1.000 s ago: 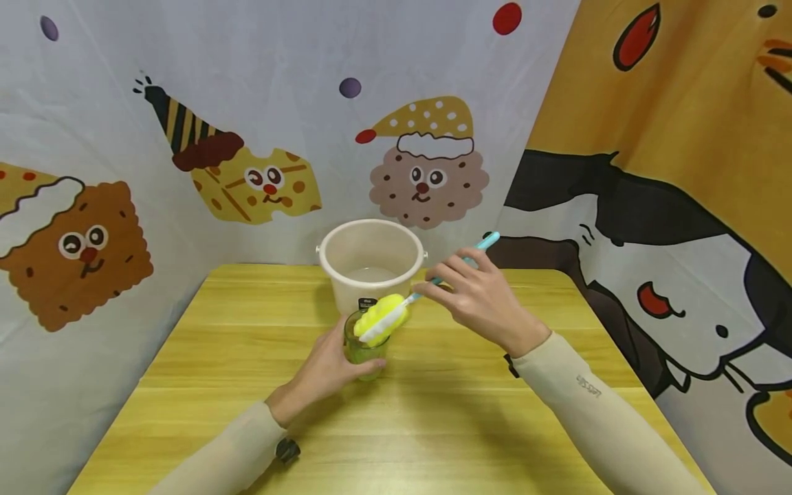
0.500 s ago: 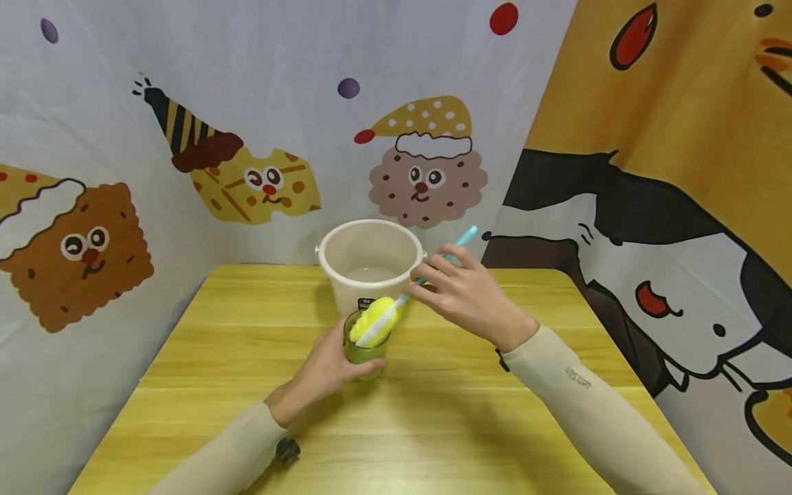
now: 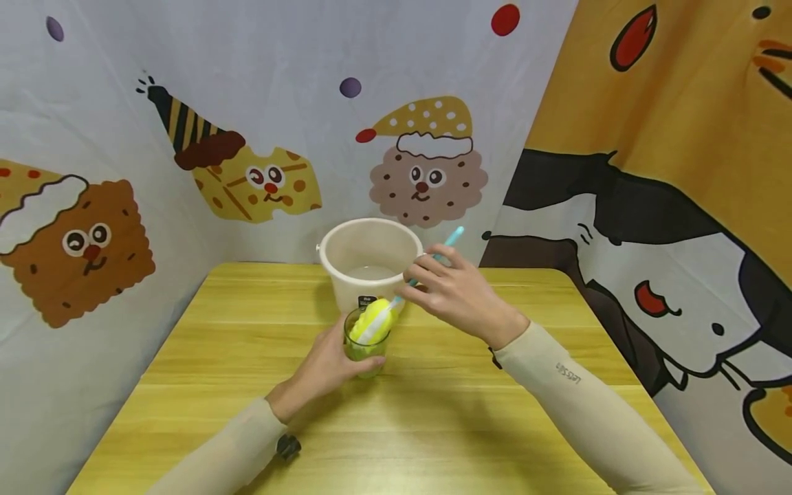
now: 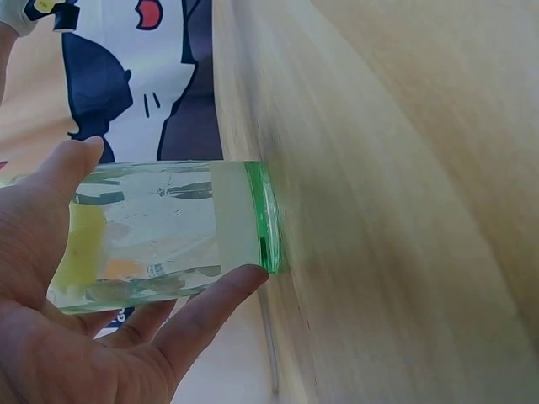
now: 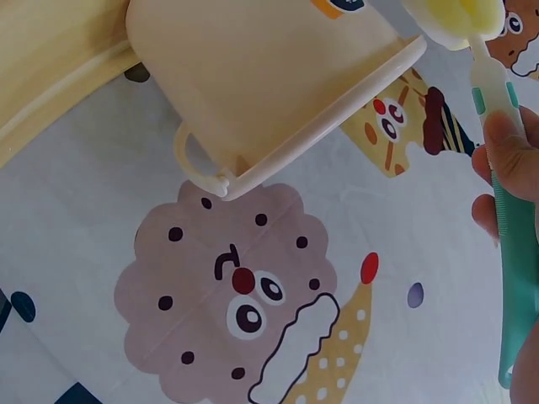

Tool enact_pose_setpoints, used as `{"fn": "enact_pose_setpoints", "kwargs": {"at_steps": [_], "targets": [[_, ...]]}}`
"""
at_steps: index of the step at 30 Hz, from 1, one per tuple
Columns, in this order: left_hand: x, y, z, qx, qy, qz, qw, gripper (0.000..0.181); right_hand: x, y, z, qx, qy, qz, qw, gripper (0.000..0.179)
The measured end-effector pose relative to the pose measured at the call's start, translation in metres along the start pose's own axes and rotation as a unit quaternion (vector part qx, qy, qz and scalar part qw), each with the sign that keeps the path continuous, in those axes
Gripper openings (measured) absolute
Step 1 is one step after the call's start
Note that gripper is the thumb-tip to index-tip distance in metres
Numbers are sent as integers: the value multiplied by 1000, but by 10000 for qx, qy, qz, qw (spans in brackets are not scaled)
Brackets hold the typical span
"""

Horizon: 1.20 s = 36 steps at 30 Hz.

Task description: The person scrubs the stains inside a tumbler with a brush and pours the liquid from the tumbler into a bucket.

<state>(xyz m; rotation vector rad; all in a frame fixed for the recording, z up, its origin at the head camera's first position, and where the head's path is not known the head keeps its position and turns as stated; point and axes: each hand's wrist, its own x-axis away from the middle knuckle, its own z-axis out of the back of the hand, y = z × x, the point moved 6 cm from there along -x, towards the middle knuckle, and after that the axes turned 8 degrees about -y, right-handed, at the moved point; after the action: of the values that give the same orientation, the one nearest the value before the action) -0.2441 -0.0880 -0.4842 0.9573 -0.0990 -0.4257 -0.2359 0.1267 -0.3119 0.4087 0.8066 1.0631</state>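
Observation:
A clear greenish glass (image 3: 366,354) stands upright on the wooden table, and my left hand (image 3: 334,366) grips it around its side. In the left wrist view the fingers and thumb wrap the glass (image 4: 168,231), with the yellow sponge showing through its upper part. My right hand (image 3: 460,292) holds a cup brush by its blue-green handle (image 5: 518,252). The brush's yellow-and-white sponge head (image 3: 373,321) is tilted and sits partly inside the mouth of the glass; the handle slants up to the right.
A cream bucket (image 3: 346,275) with side lugs stands just behind the glass at the table's back edge. The wooden table (image 3: 247,337) reaches back to a printed cloth (image 3: 247,69) hanging behind and at the sides.
My right hand has moved left and slightly down with the cup brush, so its sponge head sits deeper in the glass. My left hand keeps its grip in the same spot.

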Motion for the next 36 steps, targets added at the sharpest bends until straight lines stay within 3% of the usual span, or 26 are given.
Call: {"fn": "enact_pose_setpoints", "kwargs": {"at_steps": [24,36], "targets": [[1,0,-2,4,-57,1,10000,105,-11,-2,3,133,-30,150,9998,24],[0,1,-1,-21,-16,-1,10000,105,-16,-5,1,181,-178,220,9994,32]]}}
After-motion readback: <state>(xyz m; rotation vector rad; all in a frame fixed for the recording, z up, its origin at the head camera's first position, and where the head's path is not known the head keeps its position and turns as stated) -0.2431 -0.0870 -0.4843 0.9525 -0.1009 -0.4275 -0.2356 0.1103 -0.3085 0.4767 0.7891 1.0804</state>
